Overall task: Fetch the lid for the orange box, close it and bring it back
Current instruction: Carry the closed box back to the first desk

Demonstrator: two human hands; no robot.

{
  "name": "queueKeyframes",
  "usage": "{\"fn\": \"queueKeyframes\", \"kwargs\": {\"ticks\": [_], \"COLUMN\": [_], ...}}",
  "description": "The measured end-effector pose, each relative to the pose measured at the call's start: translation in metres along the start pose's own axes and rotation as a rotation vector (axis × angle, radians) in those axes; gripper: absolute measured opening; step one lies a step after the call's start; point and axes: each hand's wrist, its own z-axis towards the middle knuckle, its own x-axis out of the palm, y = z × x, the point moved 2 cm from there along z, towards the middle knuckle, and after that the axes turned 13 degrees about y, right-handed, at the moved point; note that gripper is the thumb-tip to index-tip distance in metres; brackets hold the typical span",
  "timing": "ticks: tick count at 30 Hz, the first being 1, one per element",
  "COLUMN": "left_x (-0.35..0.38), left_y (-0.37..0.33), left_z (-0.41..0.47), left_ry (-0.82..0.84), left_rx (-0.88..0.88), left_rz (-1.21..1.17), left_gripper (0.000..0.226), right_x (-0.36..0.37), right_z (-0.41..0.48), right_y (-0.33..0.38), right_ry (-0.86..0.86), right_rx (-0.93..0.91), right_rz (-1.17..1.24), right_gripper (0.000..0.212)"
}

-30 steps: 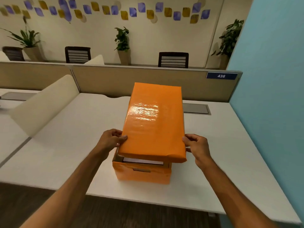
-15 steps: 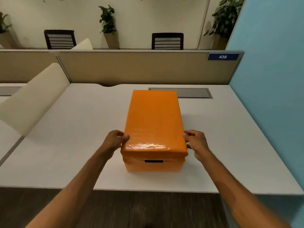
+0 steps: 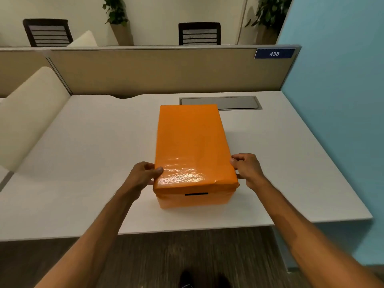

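The orange box (image 3: pixel 194 201) stands on the white desk (image 3: pixel 83 163), a little back from its front edge, with a dark handle slot in its near face. The glossy orange lid (image 3: pixel 191 142) lies flat on top and covers the box fully. My left hand (image 3: pixel 143 176) grips the lid's near left edge, thumb on top. My right hand (image 3: pixel 247 170) grips the near right edge, fingers curled over the rim.
A grey cable hatch (image 3: pixel 220 102) is set into the desk behind the box. A beige partition (image 3: pixel 158 69) with a blue "438" sign (image 3: pixel 274 53) closes the back. A blue wall (image 3: pixel 336 100) stands on the right, a cream divider (image 3: pixel 27 117) on the left.
The lid was tilted above the open box, near end raised; it has come down and now sits flat on the box. Both hands stayed on its near corners. My view tipped downward.
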Motion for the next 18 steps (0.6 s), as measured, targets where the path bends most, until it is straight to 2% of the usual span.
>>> {"fn": "queueKeyframes", "kwargs": {"ticks": [7, 11, 15, 18], "left_x": [0.001, 0.0, -0.005, -0.01], "left_y": [0.01, 0.01, 0.006, -0.006], "left_z": [0.002, 0.005, 0.015, 0.03], "left_ry": [0.011, 0.018, 0.031, 0.051], "left_rx": [0.021, 0.0, -0.029, 0.01], "left_rz": [-0.034, -0.035, -0.165, -0.191], "left_gripper": [0.035, 0.046, 0.079, 0.085], "right_x": [0.007, 0.009, 0.005, -0.002], "right_z": [0.0, -0.002, 0.0, 0.01], "right_y": [-0.006, -0.007, -0.004, 0.003], "right_ry": [-0.047, -0.056, 0.028, 0.081], "right_rx": [0.001, 0.013, 0.078, 0.093], "right_rz": [-0.08, -0.069, 0.031, 0.068], "right_gripper": [0.032, 0.034, 0.021, 0.024]}}
